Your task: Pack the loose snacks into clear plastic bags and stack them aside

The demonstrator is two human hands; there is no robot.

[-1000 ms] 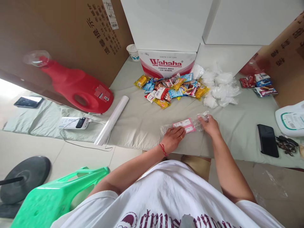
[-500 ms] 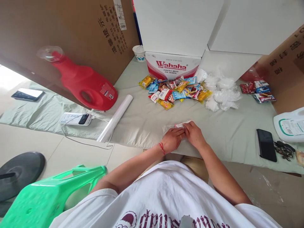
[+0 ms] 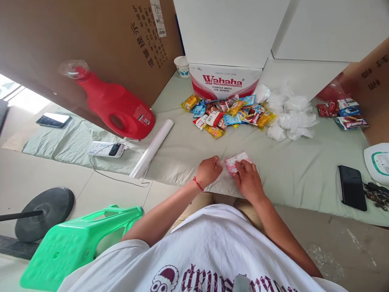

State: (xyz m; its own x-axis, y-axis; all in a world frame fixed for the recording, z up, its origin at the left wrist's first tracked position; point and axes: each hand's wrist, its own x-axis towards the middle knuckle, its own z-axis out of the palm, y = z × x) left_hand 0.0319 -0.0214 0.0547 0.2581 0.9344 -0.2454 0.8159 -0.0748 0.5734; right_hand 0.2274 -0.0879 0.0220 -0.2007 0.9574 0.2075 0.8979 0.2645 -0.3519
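Note:
A clear plastic bag with a pink snack packet (image 3: 235,162) inside lies near the front edge of the grey-green cloth (image 3: 188,150). My left hand (image 3: 209,171) is closed, pinching the bag's left end. My right hand (image 3: 248,180) presses on the pink packet from the right with fingers curled over it. The two hands sit close together. A pile of colourful snack packets (image 3: 227,113) lies further back, with a heap of clear plastic bags (image 3: 288,115) to its right.
A red jug (image 3: 115,105), a roll of plastic film (image 3: 153,148) and a power bank (image 3: 106,149) lie left. A Wahaha carton (image 3: 225,83) and paper cup (image 3: 181,66) stand behind. A black phone (image 3: 351,187), keys (image 3: 377,194) and more snacks (image 3: 343,111) are right. A green stool (image 3: 79,243) stands near left.
My right hand came in from the bag's right end toward my left hand, folding the bag. The bag, once stretched flat, is now bunched between both hands.

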